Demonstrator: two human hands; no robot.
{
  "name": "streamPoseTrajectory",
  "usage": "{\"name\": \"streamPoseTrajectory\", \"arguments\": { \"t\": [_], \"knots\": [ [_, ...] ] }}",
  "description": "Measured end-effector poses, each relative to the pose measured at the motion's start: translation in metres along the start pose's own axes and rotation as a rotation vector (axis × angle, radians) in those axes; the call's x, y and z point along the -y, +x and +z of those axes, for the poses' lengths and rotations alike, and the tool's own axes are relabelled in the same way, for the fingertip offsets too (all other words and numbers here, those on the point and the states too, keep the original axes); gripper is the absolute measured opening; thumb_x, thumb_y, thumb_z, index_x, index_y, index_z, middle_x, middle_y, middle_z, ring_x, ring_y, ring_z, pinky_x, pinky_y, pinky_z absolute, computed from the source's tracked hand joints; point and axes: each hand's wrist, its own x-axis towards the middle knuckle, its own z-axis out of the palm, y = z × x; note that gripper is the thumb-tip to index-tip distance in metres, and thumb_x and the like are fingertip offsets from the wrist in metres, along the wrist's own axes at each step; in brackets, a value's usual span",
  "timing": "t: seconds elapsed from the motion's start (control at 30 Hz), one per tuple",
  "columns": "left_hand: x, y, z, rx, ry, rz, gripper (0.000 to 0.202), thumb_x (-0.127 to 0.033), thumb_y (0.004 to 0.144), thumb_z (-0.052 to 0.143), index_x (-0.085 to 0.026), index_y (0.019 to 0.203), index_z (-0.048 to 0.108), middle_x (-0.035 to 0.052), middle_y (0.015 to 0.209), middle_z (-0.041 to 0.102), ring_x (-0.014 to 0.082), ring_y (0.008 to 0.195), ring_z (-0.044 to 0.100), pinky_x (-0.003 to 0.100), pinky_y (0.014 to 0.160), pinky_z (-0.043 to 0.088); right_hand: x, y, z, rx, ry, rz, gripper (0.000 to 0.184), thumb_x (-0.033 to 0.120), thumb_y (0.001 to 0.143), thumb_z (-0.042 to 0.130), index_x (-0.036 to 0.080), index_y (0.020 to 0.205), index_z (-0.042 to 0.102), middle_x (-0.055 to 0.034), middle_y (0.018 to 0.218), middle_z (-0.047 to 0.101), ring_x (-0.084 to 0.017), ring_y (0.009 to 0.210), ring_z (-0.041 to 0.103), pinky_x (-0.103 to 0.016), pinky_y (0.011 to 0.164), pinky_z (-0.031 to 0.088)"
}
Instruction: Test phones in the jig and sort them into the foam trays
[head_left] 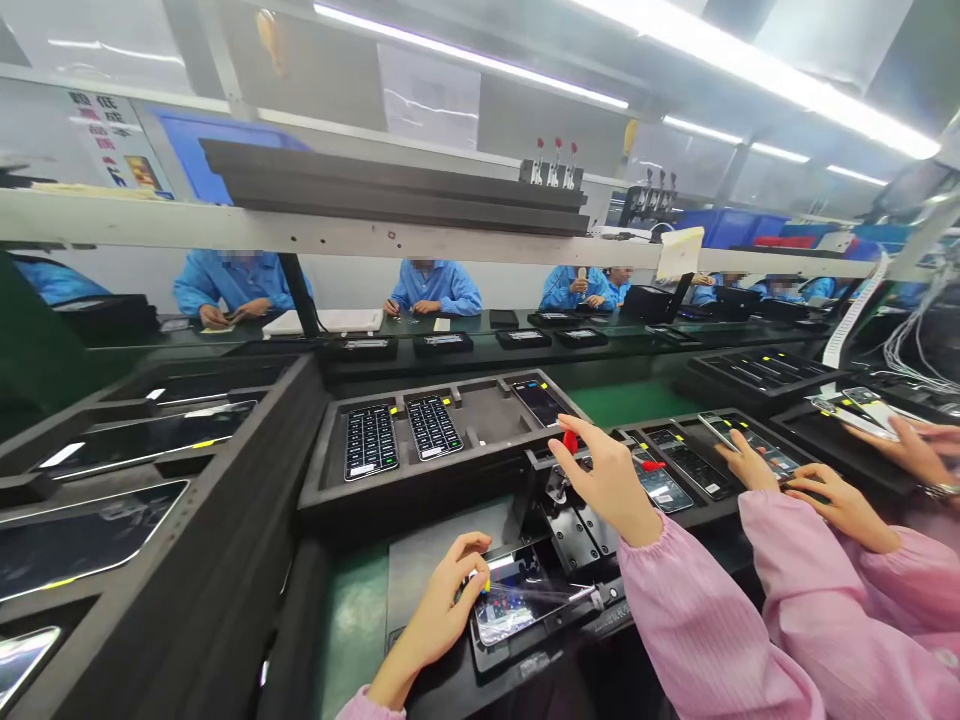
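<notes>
My left hand [448, 600] is closed at the left edge of a phone [517, 595], its fingertips at a yellow tab [486, 582]. Clear film shows over the phone's dark, glossy screen. The phone lies face up in a black fixture [544, 660] with a metal rod at its right. Above it, my right hand [611, 480] is at a toggle clamp, the red-tipped lever [571, 441] between thumb and forefinger. Just right of that hand is a second red lever tip [653, 465]. Metal blocks [574, 535] with screws sit under the clamp, partly hidden by the right hand.
Behind the fixture stands a black foam tray [319, 480] with phones in slots. Another foam tray [225, 480] with phones rises on the left. At right, a co-worker's hands [847, 505] in pink sleeves handle phones in a tray. A shelf beam [450, 235] crosses above the bench.
</notes>
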Motion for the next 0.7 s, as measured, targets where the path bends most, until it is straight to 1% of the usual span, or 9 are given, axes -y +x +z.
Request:
{"name": "streamPoseTrajectory", "arguments": {
  "t": [0.1,0.17,0.23,0.33,0.4,0.47,0.53,0.6,0.7],
  "knots": [
    [0.004,-0.001,-0.004,-0.034,-0.013,-0.001,0.025,-0.029,0.091,0.038,-0.020,0.070,0.049,0.0066,0.114,0.050,0.0193,0.107,0.050,0.032,0.093,0.037,0.003,-0.003,-0.003,0.009,0.003,-0.024,0.032,0.033,0.086,0.053,0.018,0.114,0.053,-0.0048,0.097,0.063,-0.017,0.093,0.059,-0.033,0.086,0.047],
    [0.005,-0.001,-0.004,-0.050,-0.018,-0.008,0.026,-0.030,0.091,0.037,-0.020,0.070,0.048,0.0070,0.112,0.051,0.0196,0.104,0.051,0.032,0.092,0.037,0.005,-0.007,-0.008,-0.026,0.015,-0.050,0.031,0.029,0.085,0.054,0.019,0.114,0.053,-0.0043,0.099,0.063,-0.016,0.094,0.059,-0.032,0.086,0.047],
    [0.005,0.000,-0.004,-0.062,-0.027,-0.020,0.027,-0.032,0.091,0.037,-0.020,0.069,0.048,0.0072,0.110,0.053,0.0198,0.102,0.052,0.032,0.091,0.038,0.006,-0.019,-0.013,-0.089,0.026,-0.082,0.032,0.024,0.084,0.055,0.020,0.115,0.051,-0.0042,0.100,0.062,-0.016,0.094,0.059,-0.033,0.087,0.047],
    [0.004,0.001,-0.002,-0.101,-0.038,-0.062,0.029,-0.035,0.091,0.036,-0.021,0.069,0.047,0.0069,0.105,0.056,0.0201,0.100,0.053,0.032,0.089,0.039,0.003,-0.053,-0.017,-0.191,0.035,-0.149,0.038,0.016,0.079,0.058,0.022,0.116,0.051,-0.0045,0.098,0.063,-0.019,0.094,0.059,-0.038,0.087,0.047],
    [0.003,0.002,-0.001,-0.124,-0.046,-0.085,0.029,-0.036,0.091,0.036,-0.021,0.069,0.048,0.0061,0.103,0.058,0.0203,0.099,0.054,0.032,0.089,0.040,-0.002,-0.082,-0.014,-0.217,0.003,-0.186,0.046,0.015,0.076,0.060,0.022,0.119,0.048,-0.0056,0.099,0.064,-0.022,0.095,0.059,-0.045,0.090,0.044],
    [0.004,0.001,-0.001,-0.132,-0.077,-0.105,0.025,-0.036,0.091,0.037,-0.022,0.077,0.052,0.0053,0.104,0.059,0.0202,0.101,0.054,0.032,0.091,0.040,-0.010,-0.109,-0.005,-0.157,-0.076,-0.197,0.054,0.018,0.075,0.060,0.021,0.126,0.042,-0.0073,0.105,0.063,-0.025,0.098,0.058,-0.052,0.095,0.037],
    [0.006,0.000,0.000,-0.127,-0.123,-0.135,0.018,-0.034,0.090,0.040,-0.023,0.095,0.054,0.0051,0.109,0.058,0.0198,0.104,0.054,0.034,0.093,0.039,-0.016,-0.126,0.005,-0.022,-0.168,-0.180,0.062,0.025,0.076,0.059,0.020,0.133,0.035,-0.0090,0.113,0.060,-0.028,0.102,0.056,-0.058,0.100,0.026],
    [0.009,-0.001,0.000,-0.118,-0.151,-0.159,0.025,-0.029,0.087,0.044,-0.024,0.111,0.049,0.0055,0.115,0.056,0.0199,0.107,0.053,0.035,0.095,0.039,-0.020,-0.131,0.013,0.123,-0.232,-0.147,0.066,0.031,0.078,0.057,0.019,0.137,0.028,-0.0094,0.121,0.056,-0.030,0.110,0.051,-0.061,0.102,0.015],
    [0.012,-0.002,0.003,-0.121,-0.117,-0.153,0.033,-0.023,0.083,0.049,-0.025,0.116,0.048,0.0057,0.119,0.055,0.0206,0.108,0.053,0.038,0.097,0.038,-0.024,-0.128,0.016,0.239,-0.233,-0.088,0.064,0.035,0.082,0.052,0.020,0.138,0.025,-0.0083,0.129,0.049,-0.031,0.120,0.043,-0.063,0.103,0.009]
  ]
}}
